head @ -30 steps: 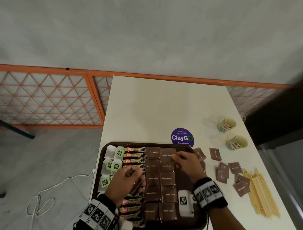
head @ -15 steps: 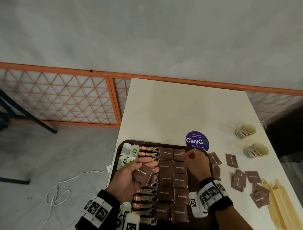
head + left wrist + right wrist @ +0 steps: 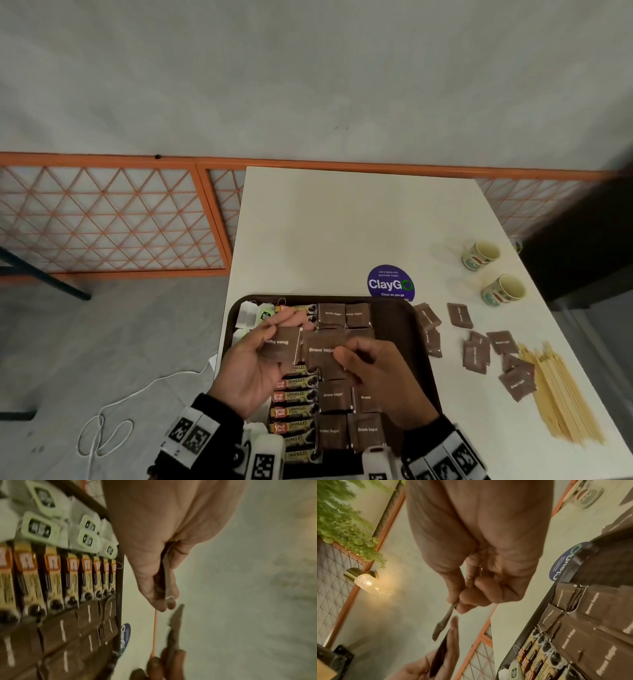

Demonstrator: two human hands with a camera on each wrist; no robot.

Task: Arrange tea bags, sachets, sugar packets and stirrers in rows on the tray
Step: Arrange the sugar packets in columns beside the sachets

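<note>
A dark brown tray (image 3: 394, 303) lies at the table's near edge. On it are tea bags (image 3: 255, 313) at the left, a column of coffee granule sachets (image 3: 294, 397), then two columns of brown sugar packets (image 3: 332, 397). My left hand (image 3: 284, 325) hovers palm-up over the tray and holds a small stack of sugar packets (image 3: 281, 346), seen edge-on in the left wrist view (image 3: 167, 574). My right hand (image 3: 346, 353) pinches one sugar packet (image 3: 322, 349) by its edge, right beside the left hand's stack. The right wrist view shows this pinched packet (image 3: 445, 619).
Loose sugar packets (image 3: 476, 353) lie on the white table right of the tray. A pile of wooden stirrers (image 3: 561, 394) is further right. Two mugs (image 3: 503, 291) stand at the back right, and a purple sticker (image 3: 390, 282) sits behind the tray. An orange railing borders the table.
My right hand came back from the tray's far end to my left hand and now pinches a packet there. My left hand lifted and turned palm-up with its stack.
</note>
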